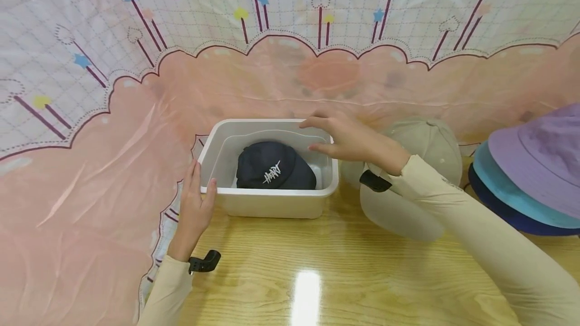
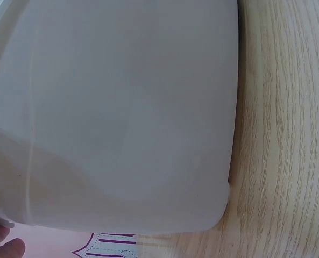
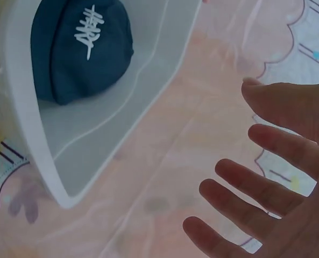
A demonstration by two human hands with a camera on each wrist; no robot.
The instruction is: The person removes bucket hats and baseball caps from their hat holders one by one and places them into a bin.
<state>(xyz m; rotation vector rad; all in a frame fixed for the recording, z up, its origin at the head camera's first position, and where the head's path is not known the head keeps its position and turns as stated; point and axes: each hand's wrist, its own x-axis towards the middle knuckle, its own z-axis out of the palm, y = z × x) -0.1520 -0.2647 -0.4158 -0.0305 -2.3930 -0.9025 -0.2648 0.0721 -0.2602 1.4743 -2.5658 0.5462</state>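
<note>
A dark navy baseball cap with white lettering lies inside a white plastic bin. At the bin's front left corner my left hand touches the outside and rim, its fingers fairly straight. Only two fingertips show in the left wrist view, beside the bin wall. My right hand is over the bin's right rim with nothing in it. In the right wrist view its fingers are spread, apart from the bin, and the cap shows beyond.
Right of the bin, a beige cap sits partly behind my right forearm. Further right is a stack of bucket hats: a purple one above light blue and dark blue ones. A patterned pink cloth hangs behind the wooden table.
</note>
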